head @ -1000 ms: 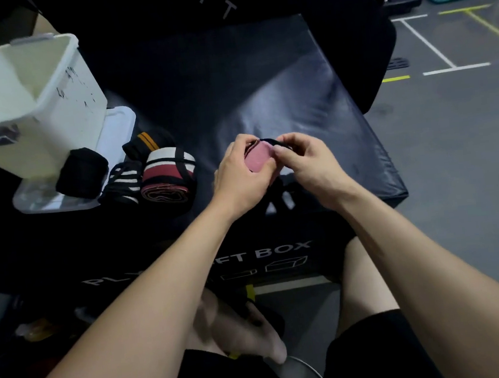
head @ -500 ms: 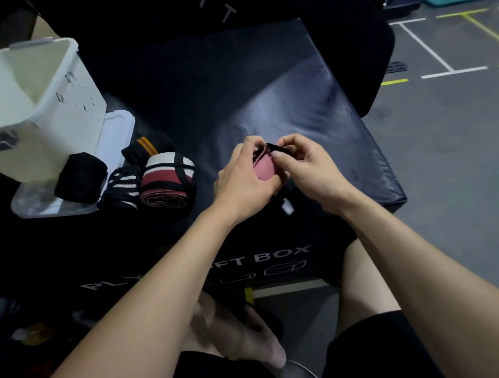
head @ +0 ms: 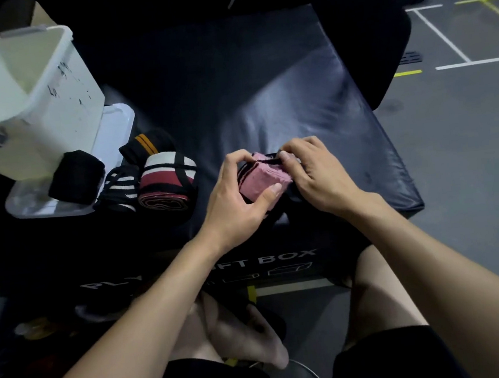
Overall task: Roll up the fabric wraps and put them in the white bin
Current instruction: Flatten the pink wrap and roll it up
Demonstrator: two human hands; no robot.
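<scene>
Gripping the pink wrap (head: 261, 179) above the black box (head: 263, 96), left hand (head: 233, 196) curled round the roll, right hand (head: 317, 173) fingers pinching its black strap at the top. Soft, light, springy, likely to unwind; best squeezed across the coil. White bin (head: 59, 94) well apart, left.

A gym: a black padded vinyl plyo box (head: 263, 96) printed "SOFT BOX" serves as worktop, a grey rubber floor (head: 466, 143) at right carries white and yellow painted lines (head: 440, 36), and rolled striped fabric wraps (head: 165, 181) lie near left.
</scene>
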